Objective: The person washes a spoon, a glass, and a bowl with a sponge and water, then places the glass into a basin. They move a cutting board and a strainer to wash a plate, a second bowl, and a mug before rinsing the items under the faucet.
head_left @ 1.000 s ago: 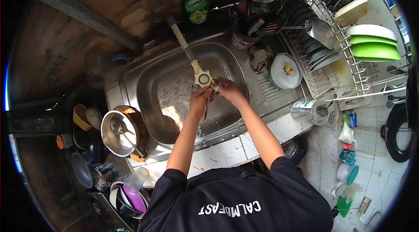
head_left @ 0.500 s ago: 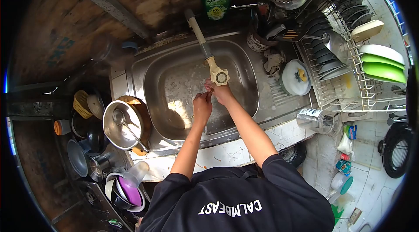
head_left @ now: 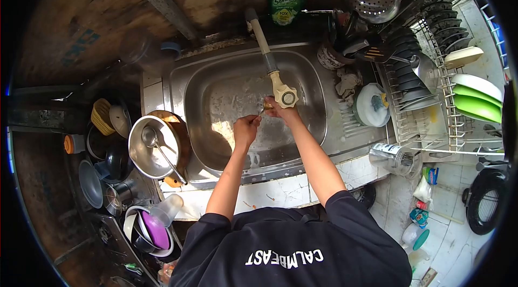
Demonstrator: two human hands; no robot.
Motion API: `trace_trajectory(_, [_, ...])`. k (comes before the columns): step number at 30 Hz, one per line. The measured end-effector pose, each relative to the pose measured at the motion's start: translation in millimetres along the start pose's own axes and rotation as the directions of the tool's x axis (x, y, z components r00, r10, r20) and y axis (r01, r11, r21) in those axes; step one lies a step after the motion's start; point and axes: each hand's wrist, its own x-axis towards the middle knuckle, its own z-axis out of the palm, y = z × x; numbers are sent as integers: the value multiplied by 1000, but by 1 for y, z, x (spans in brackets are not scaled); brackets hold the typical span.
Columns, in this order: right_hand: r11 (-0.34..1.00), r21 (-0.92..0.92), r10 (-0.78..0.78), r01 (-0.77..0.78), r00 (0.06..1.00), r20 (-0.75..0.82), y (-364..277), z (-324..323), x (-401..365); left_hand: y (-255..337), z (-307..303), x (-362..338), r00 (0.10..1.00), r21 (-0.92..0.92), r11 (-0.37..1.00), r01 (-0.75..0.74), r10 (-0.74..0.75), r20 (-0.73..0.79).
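Over the steel sink [head_left: 202, 119], my left hand [head_left: 246, 130] pinches one end of a thin, shiny piece of cutlery [head_left: 263, 110], which looks like a spoon. The fingers of my right hand [head_left: 281, 111] close around its other end, where a golden-brown patch shows; its exact kind is too small to make out. Just above my right hand is the cream tap [head_left: 284, 94], with its round knob partly covering the fingers. Wet suds lie on the basin floor below both hands.
Left of the sink stands a steel pot [head_left: 141, 154] with a ladle [head_left: 156, 144] in it. To the right are a bowl of white suds [head_left: 372, 106], a utensil holder [head_left: 330, 56] and a dish rack [head_left: 431, 119]. A green Sunlight pouch [head_left: 286, 6] stands behind.
My hands have drawn slightly apart, and the thin piece of cutlery now shows between them. My left hand sits a little further left. The whole view has shifted slightly.
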Motion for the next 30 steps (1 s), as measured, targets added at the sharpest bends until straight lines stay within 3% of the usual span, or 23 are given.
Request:
trace_trajectory(3, [990, 143, 17, -17, 1000, 0, 9, 8, 5, 4, -7, -3, 998, 69, 997, -42, 45, -46])
trace_trajectory(5, [938, 316, 107, -139, 987, 119, 17, 11, 19, 7, -13, -6, 994, 110, 992, -65, 75, -82])
trace_trajectory(8, [893, 380, 143, -239, 954, 262, 9, 17, 17, 9, -21, -6, 994, 99, 995, -26, 37, -104])
trace_trajectory(9, [880, 417, 88, -226, 942, 324, 7, 18, 15, 9, -21, -6, 994, 85, 996, -31, 40, -106])
trace_trajectory(14, [821, 521, 56, -233, 941, 333, -4, 19, 6, 9, -20, 0, 994, 41, 997, -65, 69, -83])
trace_trajectory(16, [819, 536, 28, -206, 947, 321, 1, 15, 11, 8, -17, 5, 994, -208, 972, 107, -102, 35])
trace_trajectory(17, [853, 499, -26, -151, 944, 330, 3, 11, 12, 7, -17, 5, 994, -210, 972, 106, -101, 35])
trace_trajectory(19, [883, 461, -80, -91, 938, 337, -1, 4, 6, 9, -16, 5, 960, -439, 865, 244, -152, 234])
trace_trajectory(21, [983, 112, -157, 145, 983, 101, 0, -6, -3, 9, -13, 5, 946, -441, 857, 269, -150, 286])
trace_trajectory(26, [967, -103, -242, 235, 968, -70, -6, -29, -14, 6, 6, 1, 909, -459, 827, 325, -140, 392])
trace_trajectory(28, [833, -479, -375, 277, 919, -123, -12, -33, -20, 8, 11, 2, 892, -466, 816, 342, -126, 433])
trace_trajectory(30, [816, -536, -339, 214, 930, -144, -21, -42, -23, 13, 14, 8, 893, -461, 836, 297, -72, 444])
